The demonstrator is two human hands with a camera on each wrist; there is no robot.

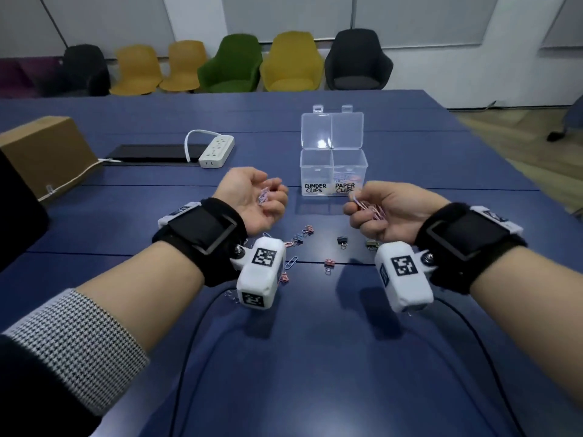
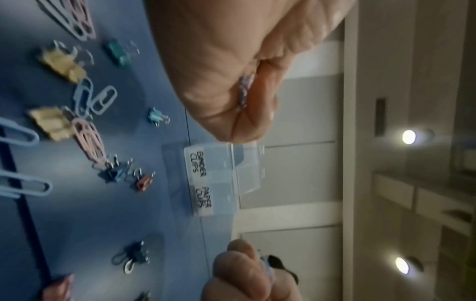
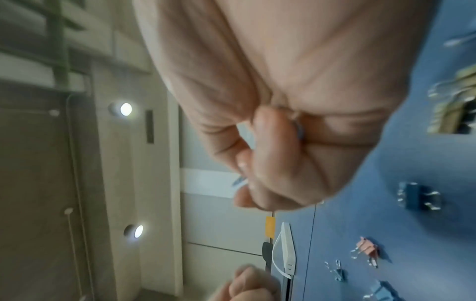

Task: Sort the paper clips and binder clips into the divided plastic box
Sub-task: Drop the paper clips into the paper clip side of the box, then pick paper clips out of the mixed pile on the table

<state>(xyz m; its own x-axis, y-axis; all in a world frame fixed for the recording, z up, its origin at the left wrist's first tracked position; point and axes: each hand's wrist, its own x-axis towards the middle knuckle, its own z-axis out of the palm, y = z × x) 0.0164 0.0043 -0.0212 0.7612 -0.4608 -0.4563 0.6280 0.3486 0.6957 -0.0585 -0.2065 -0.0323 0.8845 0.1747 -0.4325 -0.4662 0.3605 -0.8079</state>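
Just in front of the person, both hands are raised palm-up above the blue table [image 1: 410,146]. The left hand [image 1: 252,200] is cupped, its fingers curled round a small bunch of pink and lilac paper clips [image 1: 264,195] lying in the palm. The right hand [image 1: 378,212] is closed round a second bunch of pink paper clips [image 1: 369,208], thumb and forefinger pinching their ends.

At twelve o'clock from the hands stands the divided plastic box [image 1: 333,171], clear, its lid [image 1: 332,130] tipped back and open. The left compartment bears the label BINDER CLIPS [image 1: 315,188]; whether anything lies in it cannot be told. The right compartment, labelled PAPER CLIPS [image 1: 344,187], holds a heap of coloured paper clips. The right hand is just beside the box's near right corner, at its five o'clock.

At six o'clock from the box, under and between the wrists, loose clips lie scattered on the table: a dark binder clip [image 1: 342,241], a pink binder clip [image 1: 329,264], an olive one [image 1: 371,244] and a lilac paper clip [image 1: 291,262].

At ten o'clock from the left hand lies a white power strip [image 1: 217,149] beside a black pad [image 1: 151,152], with a cardboard box [image 1: 47,152] further off at nine o'clock. Coloured chairs [image 1: 230,64] line the far wall.
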